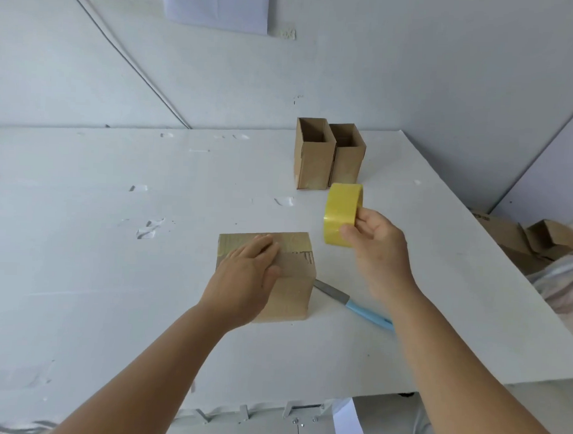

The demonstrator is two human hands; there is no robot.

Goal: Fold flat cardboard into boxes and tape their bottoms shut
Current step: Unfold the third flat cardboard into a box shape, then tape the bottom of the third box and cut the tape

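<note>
A small cardboard box [294, 291] stands bottom-up in the middle of the white table [115, 243], with shiny tape across its upper face. My left hand [247, 274] lies flat on that taped face, fingers straight. To the right, my right hand [375, 239] holds a yellow tape roll [340, 212] in the air above the table, fingers curled round its rim. No strip of tape shows between the roll and the box.
Two folded boxes [326, 156] stand open-side up at the back of the table. A knife with a blue handle [356, 305] lies just right of the box under my right forearm. Flat cardboard and boxes [531, 241] are piled beyond the table's right edge.
</note>
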